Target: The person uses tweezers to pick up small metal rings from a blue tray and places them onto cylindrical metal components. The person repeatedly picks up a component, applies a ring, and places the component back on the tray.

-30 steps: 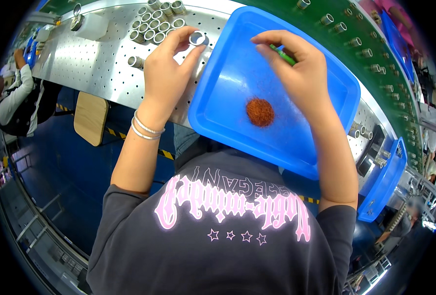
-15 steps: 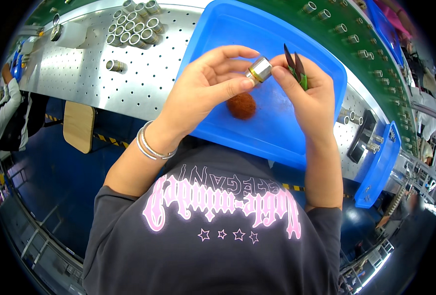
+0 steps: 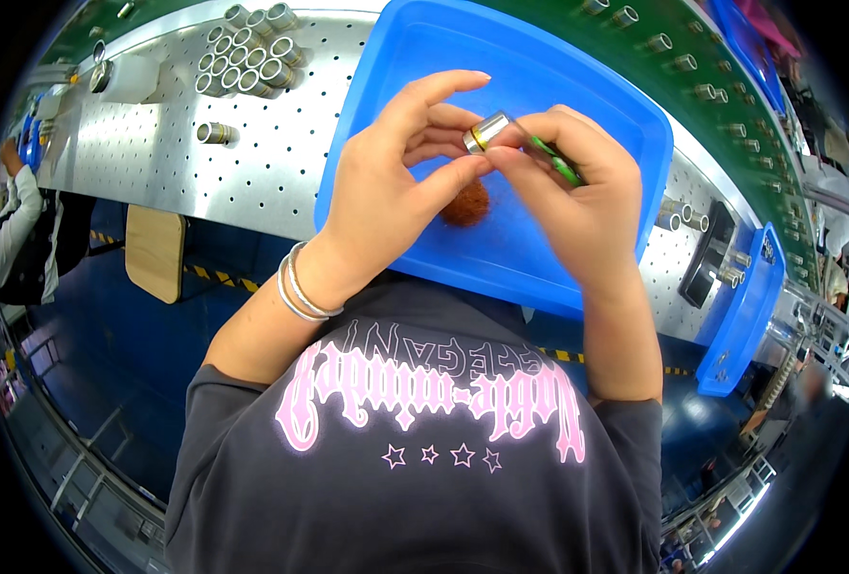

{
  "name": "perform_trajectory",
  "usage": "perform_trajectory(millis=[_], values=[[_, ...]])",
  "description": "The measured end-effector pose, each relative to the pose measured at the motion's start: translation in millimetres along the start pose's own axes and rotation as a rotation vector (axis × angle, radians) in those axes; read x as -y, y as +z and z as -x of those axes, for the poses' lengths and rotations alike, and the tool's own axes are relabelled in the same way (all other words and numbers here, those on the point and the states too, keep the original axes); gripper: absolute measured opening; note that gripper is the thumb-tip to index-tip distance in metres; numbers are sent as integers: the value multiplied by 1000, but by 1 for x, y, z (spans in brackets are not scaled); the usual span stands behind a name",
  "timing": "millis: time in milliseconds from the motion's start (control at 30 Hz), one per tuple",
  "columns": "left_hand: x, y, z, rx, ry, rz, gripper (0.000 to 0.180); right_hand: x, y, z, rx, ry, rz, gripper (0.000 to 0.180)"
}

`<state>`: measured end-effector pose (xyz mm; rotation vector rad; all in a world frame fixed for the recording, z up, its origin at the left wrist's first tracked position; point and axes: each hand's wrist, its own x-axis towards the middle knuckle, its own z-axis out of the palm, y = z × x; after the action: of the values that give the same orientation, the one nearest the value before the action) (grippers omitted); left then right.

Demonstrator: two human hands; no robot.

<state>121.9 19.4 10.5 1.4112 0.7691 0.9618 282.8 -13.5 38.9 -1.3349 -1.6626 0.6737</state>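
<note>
A short, shiny metal cylinder with a yellow band is held above a blue tray. My left hand grips its left end between thumb and bent fingers. Pinched in my right hand is a pair of small snips with green handles. Their dark blades are blurred and partly hidden, close to the cylinder's right end. The right fingertips meet at that same end; whether they touch it I cannot tell. Below the hands, a rust-brown round clump lies in the tray.
The blue tray rests on a perforated metal table. A cluster of metal cylinders and a single metal cylinder stand left; others sit right, beside a black flat object and another blue tray. A person is far left.
My right hand has turned, swinging the snips' blades from pointing away to beside the cylinder's right end. The cylinder and both hands have shifted slightly left.
</note>
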Motion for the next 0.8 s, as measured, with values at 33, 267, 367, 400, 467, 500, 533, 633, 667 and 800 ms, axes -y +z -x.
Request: perform_trajectory(millis=[33,267,367,400,467,500,533,633,667,800], values=[[-1,0,1,-19,-56,87,45,2,-1,1,19,104,-119,10],[-1,-9,-1,36,-298,407,48,-4,-10,9,41,336,-574,10],[-2,-7,-1,43,-316,430,46,-3,-7,11,-20,320,-478,9],[1,-6,0,43,-295,398,45,-2,-6,11,-40,316,-425,8],[3,-5,1,42,-232,312,43,-6,3,8,-85,85,-207,8],[3,-4,3,38,-190,259,43,-7,6,8,-105,-29,-97,9],[3,-3,4,35,-148,207,42,-7,7,7,-61,-33,-55,9],[0,-4,4,54,-137,168,42,-5,8,5,-17,-84,35,8],[1,-4,3,53,-187,253,42,-3,7,6,-7,40,-70,6],[-1,-10,1,40,-381,564,43,-7,0,10,-3,271,-428,5]])
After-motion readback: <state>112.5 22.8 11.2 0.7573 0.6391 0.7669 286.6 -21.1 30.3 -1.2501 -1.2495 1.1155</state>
